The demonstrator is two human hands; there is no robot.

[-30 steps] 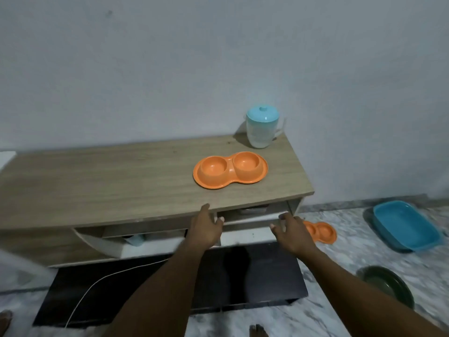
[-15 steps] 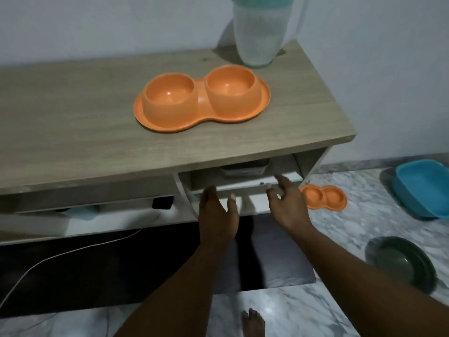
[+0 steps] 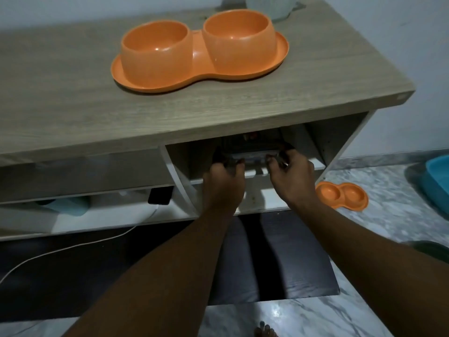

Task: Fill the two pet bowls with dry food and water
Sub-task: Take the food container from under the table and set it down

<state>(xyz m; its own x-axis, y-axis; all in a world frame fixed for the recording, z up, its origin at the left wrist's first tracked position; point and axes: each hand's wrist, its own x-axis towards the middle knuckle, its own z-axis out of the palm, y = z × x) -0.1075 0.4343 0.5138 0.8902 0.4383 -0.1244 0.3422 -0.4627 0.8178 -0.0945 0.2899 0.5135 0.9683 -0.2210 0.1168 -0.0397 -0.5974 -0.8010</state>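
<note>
An orange double pet bowl [image 3: 199, 48] stands on the wooden cabinet top [image 3: 73, 98], both cups empty. Behind it, cut by the top edge, is the base of a pale pitcher [image 3: 272, 8]. Under the top, in the right shelf opening, lies a dark container [image 3: 252, 152] with a pale front; its contents are hidden in shadow. My left hand [image 3: 224, 181] grips its left end and my right hand [image 3: 290, 176] grips its right end, fingers curled around it.
A second, smaller orange double bowl [image 3: 342, 195] lies on the marble floor to the right, beside a blue tub [image 3: 437, 178] and a dark green bowl [image 3: 430, 249]. A dark low board [image 3: 291, 276] and a white cable [image 3: 60, 251] lie below the cabinet.
The view has dropped and moved closer to the cabinet. Both hands went from hovering in front of the shelf into the opening and closed on the dark container.
</note>
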